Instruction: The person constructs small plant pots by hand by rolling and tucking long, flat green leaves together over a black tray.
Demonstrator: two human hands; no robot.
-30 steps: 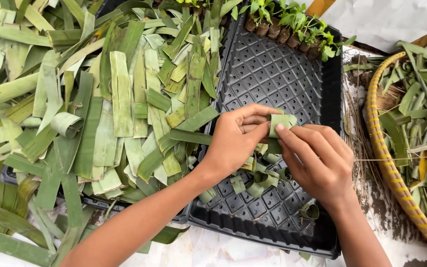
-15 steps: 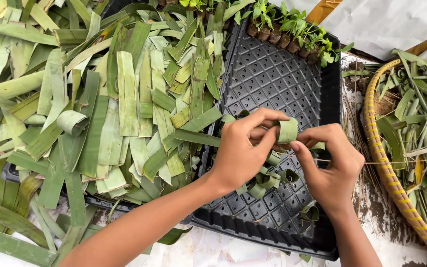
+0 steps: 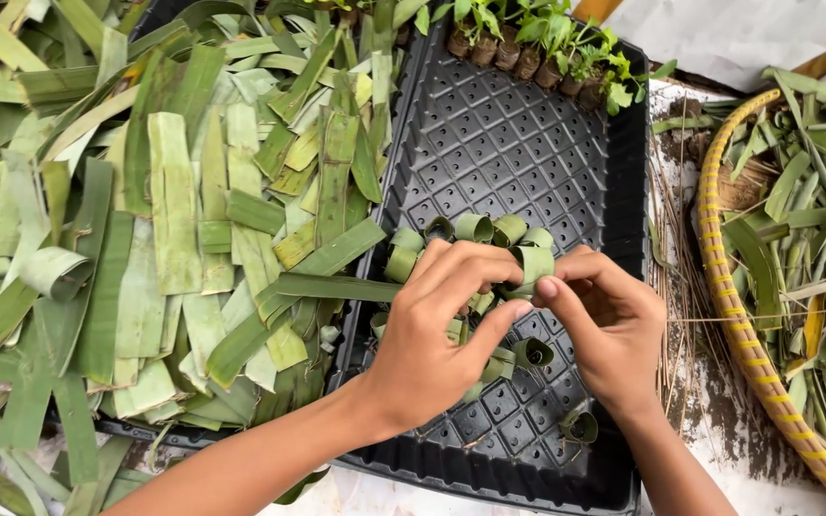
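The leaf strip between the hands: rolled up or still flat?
Rolled: the leaf strip curls into a small ring, pinched between the left hand and right hand above the black tray.

Soft, even daylight is falling across the scene, bright without harsh glare, and the green leaf strips (image 3: 174, 201) are showing clear colour and texture. The black tray (image 3: 518, 143) is catching a faint sheen on its ridges, while the hands (image 3: 518, 325) are casting only weak, diffuse shadows onto it. Focus is holding sharp through the centre, with slight softening and mild wide-angle stretching creeping in at the corners, and the white sheet (image 3: 719, 38) at top right is looking nearly overexposed.
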